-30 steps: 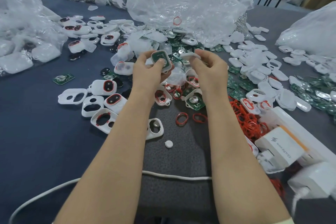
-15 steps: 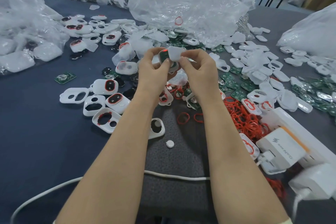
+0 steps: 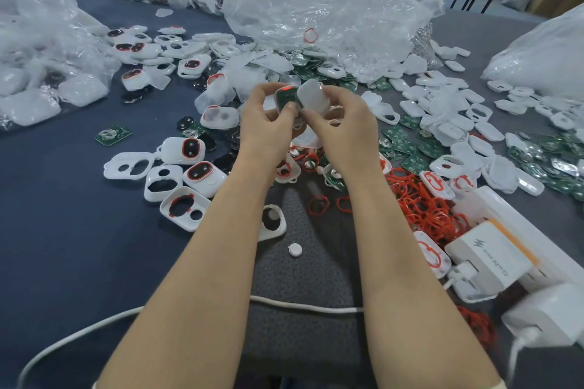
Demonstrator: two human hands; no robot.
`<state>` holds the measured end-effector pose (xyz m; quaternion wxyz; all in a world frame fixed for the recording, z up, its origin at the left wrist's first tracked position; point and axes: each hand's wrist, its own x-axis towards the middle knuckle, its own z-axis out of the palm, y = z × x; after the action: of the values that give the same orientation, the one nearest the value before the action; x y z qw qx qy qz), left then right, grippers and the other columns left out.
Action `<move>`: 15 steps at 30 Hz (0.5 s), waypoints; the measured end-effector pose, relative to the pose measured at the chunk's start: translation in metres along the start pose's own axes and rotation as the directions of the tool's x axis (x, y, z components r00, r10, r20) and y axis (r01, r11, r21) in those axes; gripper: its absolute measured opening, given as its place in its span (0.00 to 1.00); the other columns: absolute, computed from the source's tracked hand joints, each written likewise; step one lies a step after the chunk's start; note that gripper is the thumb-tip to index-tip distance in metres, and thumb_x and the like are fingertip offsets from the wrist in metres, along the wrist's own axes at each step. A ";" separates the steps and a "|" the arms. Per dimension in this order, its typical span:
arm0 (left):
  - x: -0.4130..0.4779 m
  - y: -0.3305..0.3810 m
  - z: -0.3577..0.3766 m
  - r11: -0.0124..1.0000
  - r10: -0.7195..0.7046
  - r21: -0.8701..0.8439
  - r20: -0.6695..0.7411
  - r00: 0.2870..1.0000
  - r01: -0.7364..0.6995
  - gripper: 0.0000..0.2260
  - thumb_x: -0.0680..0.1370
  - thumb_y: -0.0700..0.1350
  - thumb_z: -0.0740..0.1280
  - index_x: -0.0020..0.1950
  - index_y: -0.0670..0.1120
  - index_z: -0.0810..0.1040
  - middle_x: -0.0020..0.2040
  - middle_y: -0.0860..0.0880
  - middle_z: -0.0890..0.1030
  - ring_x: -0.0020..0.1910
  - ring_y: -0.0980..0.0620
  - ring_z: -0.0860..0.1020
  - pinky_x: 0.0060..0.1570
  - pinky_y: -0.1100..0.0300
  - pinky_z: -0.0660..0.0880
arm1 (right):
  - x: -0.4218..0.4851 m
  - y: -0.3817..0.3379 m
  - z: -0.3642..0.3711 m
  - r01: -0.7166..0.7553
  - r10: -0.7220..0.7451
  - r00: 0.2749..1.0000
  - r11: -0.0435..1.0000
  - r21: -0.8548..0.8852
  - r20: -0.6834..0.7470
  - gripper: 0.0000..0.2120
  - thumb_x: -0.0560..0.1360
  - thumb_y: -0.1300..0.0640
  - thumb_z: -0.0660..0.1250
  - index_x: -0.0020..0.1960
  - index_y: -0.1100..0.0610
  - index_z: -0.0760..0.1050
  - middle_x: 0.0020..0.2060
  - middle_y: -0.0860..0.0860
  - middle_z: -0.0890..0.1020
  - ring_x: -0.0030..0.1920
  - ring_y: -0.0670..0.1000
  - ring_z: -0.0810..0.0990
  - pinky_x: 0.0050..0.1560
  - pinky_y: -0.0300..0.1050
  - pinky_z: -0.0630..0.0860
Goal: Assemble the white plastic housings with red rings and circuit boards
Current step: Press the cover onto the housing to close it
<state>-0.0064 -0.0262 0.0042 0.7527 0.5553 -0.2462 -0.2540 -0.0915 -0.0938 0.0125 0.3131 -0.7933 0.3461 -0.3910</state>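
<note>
The left hand (image 3: 268, 126) pinches a white shell (image 3: 278, 104) with its thumb and curled fingers. Inside the shell sits a green board (image 3: 285, 97), with a bit of red showing at the top. The right hand (image 3: 343, 128) pinches a white lid (image 3: 311, 94) the same way.

Both parts are up in the air, just in front of the big clear bag (image 3: 316, 0). The lid seems to touch the right edge of the shell. It leans away from the shell like a door that is half open.

I think the job now is to shut the lid on the shell. To do it well, hold the shell steady in the left hand and only move the lid. First look that the board lies flat and that no red ring sticks out at the edge. Line up the round ends, then fold the lid down. Press with both thumbs, a little at each side, until no gap shows. Do not squeeze hard, as thin plastic may bend.

More rings (image 3: 423, 208) lie on the table (image 3: 63, 230), in front of the bag and to its right.
</note>
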 end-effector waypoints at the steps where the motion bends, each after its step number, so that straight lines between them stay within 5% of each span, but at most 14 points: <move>1: 0.000 0.000 0.000 1.000 -0.003 0.001 -0.007 1.000 0.003 0.12 0.79 0.33 0.62 0.49 0.51 0.73 0.41 0.44 0.82 0.36 0.54 0.83 0.40 0.62 0.80 | 0.000 0.001 -0.001 -0.029 0.030 0.999 1.000 0.008 -0.029 0.20 0.73 0.53 0.72 0.63 0.57 0.76 0.55 0.53 0.79 0.51 0.52 0.78 0.56 0.48 0.75; 7: 0.001 0.002 0.000 0.995 -0.055 -0.081 -0.040 0.998 0.051 0.10 0.80 0.33 0.62 0.52 0.48 0.73 0.44 0.45 0.82 0.38 0.51 0.85 0.39 0.63 0.79 | 0.001 0.009 -0.010 -0.169 0.169 0.983 0.986 0.009 -0.077 0.19 0.73 0.54 0.70 0.64 0.50 0.74 0.50 0.53 0.80 0.50 0.52 0.78 0.50 0.42 0.71; 15: 0.001 0.004 -0.001 0.991 -0.102 -0.099 -0.076 0.992 0.094 0.10 0.78 0.31 0.62 0.51 0.47 0.73 0.42 0.44 0.81 0.37 0.49 0.84 0.43 0.58 0.82 | 0.004 0.011 -0.007 -0.335 0.330 0.942 0.911 0.239 0.062 0.22 0.74 0.64 0.64 0.67 0.52 0.72 0.47 0.56 0.80 0.48 0.57 0.82 0.56 0.57 0.78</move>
<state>-0.0045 -0.0255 0.0075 0.7741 0.5401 -0.1756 -0.2796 -0.0988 -0.1047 0.0090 0.4746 -0.6818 0.4214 -0.3638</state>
